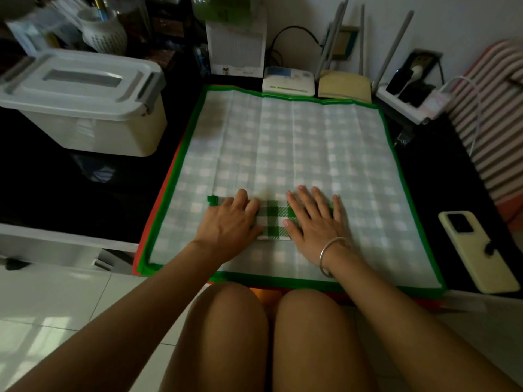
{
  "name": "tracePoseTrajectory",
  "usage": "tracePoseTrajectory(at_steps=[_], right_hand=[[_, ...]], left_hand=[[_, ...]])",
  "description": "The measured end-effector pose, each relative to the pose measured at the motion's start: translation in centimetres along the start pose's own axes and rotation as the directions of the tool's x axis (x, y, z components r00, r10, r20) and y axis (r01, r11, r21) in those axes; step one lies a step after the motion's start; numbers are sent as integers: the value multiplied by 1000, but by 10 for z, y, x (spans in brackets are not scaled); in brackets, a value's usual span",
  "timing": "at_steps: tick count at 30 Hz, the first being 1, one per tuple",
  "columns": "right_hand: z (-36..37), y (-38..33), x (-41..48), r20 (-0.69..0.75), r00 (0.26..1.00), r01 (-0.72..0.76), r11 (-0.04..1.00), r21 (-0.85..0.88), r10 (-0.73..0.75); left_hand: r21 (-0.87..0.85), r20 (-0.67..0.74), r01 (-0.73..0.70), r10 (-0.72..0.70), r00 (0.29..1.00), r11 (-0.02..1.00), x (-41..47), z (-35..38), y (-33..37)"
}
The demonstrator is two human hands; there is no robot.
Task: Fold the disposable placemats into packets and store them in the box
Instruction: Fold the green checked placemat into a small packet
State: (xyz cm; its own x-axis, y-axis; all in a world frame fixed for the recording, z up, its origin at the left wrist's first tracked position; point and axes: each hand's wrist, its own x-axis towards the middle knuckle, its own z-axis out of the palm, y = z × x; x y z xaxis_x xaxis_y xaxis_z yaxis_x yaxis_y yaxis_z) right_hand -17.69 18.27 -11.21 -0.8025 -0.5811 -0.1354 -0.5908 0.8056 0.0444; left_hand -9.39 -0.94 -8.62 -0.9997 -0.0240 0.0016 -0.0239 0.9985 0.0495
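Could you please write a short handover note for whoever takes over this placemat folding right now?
Hands: left hand and right hand both lie flat, pressing the folded green-check packet, which sits on a spread green-edged placemat. A red edge shows beneath it.
The box stands at the left, lid on.
Done: one packet nearly folded.
Left: open the box, store the packet, fold the spread mats.

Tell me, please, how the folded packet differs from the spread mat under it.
The packet is folded small; the mat lies spread flat and far larger. The packet shows bold dark-green checks; the mat shows pale checks inside a green border. The left hand and right hand press the packet, which lies on the mat. Both are checked green and white.
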Motion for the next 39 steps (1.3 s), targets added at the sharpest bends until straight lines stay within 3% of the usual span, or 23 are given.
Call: tracePoseTrajectory(at_steps=[3, 6, 8, 10, 11, 12, 13, 15, 18, 21, 24, 30, 33, 35, 36, 37, 38, 39], right_hand=[[-1, 0, 0, 8, 1000, -3, 1000, 9, 3], [-1, 3, 0, 14, 1000, 10, 999, 46, -11], [-3, 6, 2, -74, 997, 26, 960, 279, -6], [-7, 10, 3, -205, 963, 16, 723, 690, 174], [-9, 14, 2, -238, 919, 7, 592, 806, 314], [-11, 19, 1, -252, 858, -34, 540, 841, 447], [-13, 24, 0, -257, 802, -107, 553, 826, 539], [-17, 34, -4, -177, 774, -284, 583, 761, 608], [-26, 40, -5, 23, 824, -420, 582, 696, 567], [-36, 41, -3, 127, 882, -415, 621, 665, 454], [-51, 41, -5, 198, 905, -364, 447, 817, 375], [-91, -7, 3, 132, 945, -195, 192, 962, 300], [-97, -37, 12, 153, 965, -196, 195, 961, 214], [-97, -54, 18, 190, 970, -222, 241, 945, 148], [-95, -63, 22, 210, 971, -235, 291, 927, 115], [-92, -71, 26, 223, 971, -237, 371, 898, 82], [-89, -78, 30, 229, 972, -224, 468, 855, 46], [-87, -84, 33, 235, 972, -205, 550, 809, 17]], left_hand=[[-86, -39, -87, 83, 996, 993, -3, 9, 0], [-147, -60, -76, 68, 996, 986, -4, 16, -4], [-150, -45, -66, 60, 997, 987, -5, 16, -3], [-154, -4, -27, 27, 1000, 988, -3, 13, 0], [-154, 8, -13, 14, 1000, 988, -2, 11, 1], [-152, 14, -6, 8, 1000, 988, -2, 10, 2], [-151, 20, -1, 5, 1000, 989, -2, 9, 3], [-153, 35, 2, 3, 999, 988, -1, 8, 3], [-140, 62, 10, -2, 998, 990, 3, 6, 3], [-145, 90, 21, -8, 996, 989, 6, 5, 3], [-164, 101, 34, -18, 995, 986, 8, 4, 3], [-194, 83, 43, -27, 996, 980, 8, 4, 2], [-258, 108, 70, -43, 993, 964, 8, 4, -2], [-496, 136, 140, -83, 987, 857, 7, 2, -9], [-692, 164, 200, -119, 979, 694, 5, -2, -14], [-846, 219, 261, -144, 965, 464, 1, -7, -18], [-919, 279, 308, -145, 949, 245, -3, -11, -22], [-936, 325, 339, -139, 935, 92, -5, -15, -27]])
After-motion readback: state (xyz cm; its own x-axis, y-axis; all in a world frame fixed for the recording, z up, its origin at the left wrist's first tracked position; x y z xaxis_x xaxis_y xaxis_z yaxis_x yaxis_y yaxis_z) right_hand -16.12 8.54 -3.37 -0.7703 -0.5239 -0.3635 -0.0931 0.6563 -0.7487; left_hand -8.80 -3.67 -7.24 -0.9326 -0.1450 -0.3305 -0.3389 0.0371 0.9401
